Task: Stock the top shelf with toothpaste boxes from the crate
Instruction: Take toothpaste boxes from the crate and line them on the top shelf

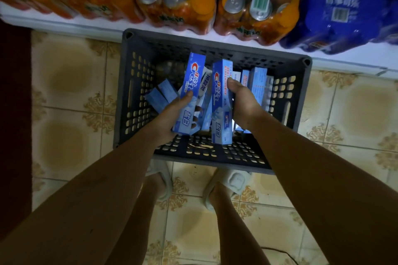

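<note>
A dark grey perforated crate (137,84) stands on the tiled floor below me, with several blue toothpaste boxes inside. My left hand (170,116) grips a blue Crest toothpaste box (190,84) from below, and a white-and-blue box lies behind it in the same grip. My right hand (243,101) grips a second blue Crest box (221,101), thumb on its front face. Both boxes are held above the crate's inside. More boxes (256,84) stand against the crate's right wall, and small blue ones (160,94) lie at the left.
A white low shelf edge (64,23) runs across just beyond the crate, loaded with shrink-wrapped orange drink packs (178,0) and a blue pack (338,15). My feet in pale slippers (234,180) stand close behind the crate. A dark red strip (15,114) borders the floor at left.
</note>
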